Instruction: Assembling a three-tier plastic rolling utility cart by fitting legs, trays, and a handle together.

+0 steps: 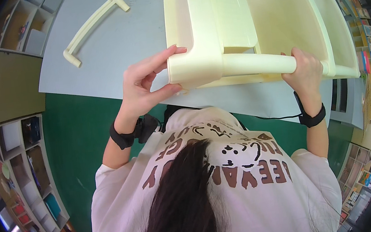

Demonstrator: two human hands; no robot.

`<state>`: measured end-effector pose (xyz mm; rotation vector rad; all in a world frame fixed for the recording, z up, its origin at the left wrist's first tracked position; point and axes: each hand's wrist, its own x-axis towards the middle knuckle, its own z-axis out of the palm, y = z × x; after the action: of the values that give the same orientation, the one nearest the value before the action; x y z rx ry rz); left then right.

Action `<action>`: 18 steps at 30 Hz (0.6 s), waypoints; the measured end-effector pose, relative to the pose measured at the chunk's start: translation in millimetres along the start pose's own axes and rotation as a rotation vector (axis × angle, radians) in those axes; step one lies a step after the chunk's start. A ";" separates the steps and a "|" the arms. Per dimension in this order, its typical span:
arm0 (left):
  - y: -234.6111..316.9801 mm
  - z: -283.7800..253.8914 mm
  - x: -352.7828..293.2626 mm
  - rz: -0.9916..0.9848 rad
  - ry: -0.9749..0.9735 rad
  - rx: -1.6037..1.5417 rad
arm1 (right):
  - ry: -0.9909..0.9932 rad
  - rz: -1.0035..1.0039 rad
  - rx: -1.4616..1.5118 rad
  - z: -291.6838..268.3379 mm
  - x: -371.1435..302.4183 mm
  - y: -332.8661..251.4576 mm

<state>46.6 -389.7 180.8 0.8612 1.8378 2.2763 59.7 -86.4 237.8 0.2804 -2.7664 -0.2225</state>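
Note:
A cream plastic rack with several tray-like tiers lies on its side on the table. My left hand grips the rounded corner of its nearest-left tray, fingers over the far side and thumb at the near edge. Farther right, my right hand is wrapped around the thick cream tube that runs between the tiers. The tube's left end meets the tray corner. On the left of the table lies a separate cream handle, a bar with bent ends, touched by neither hand.
The light grey table ends just in front of me, above a green floor. Shelving units stand at the left, with more shelves at the lower right. A black cable runs to my right wristband.

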 end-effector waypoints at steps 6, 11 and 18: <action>-1.9 0.0 1.3 0.028 -0.028 -0.017 | 0.007 -0.002 -0.009 -0.7 0.6 0.5; -3.1 1.2 -0.9 0.038 0.017 -0.071 | 0.003 -0.007 0.013 2.2 2.1 0.9; 11.7 -19.3 5.0 0.044 -0.067 0.228 | -0.075 -0.189 0.157 -1.9 6.6 20.3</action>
<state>36.4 -407.7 191.3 1.0050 2.0971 2.0614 51.0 -68.4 245.5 0.5860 -2.8365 -0.0639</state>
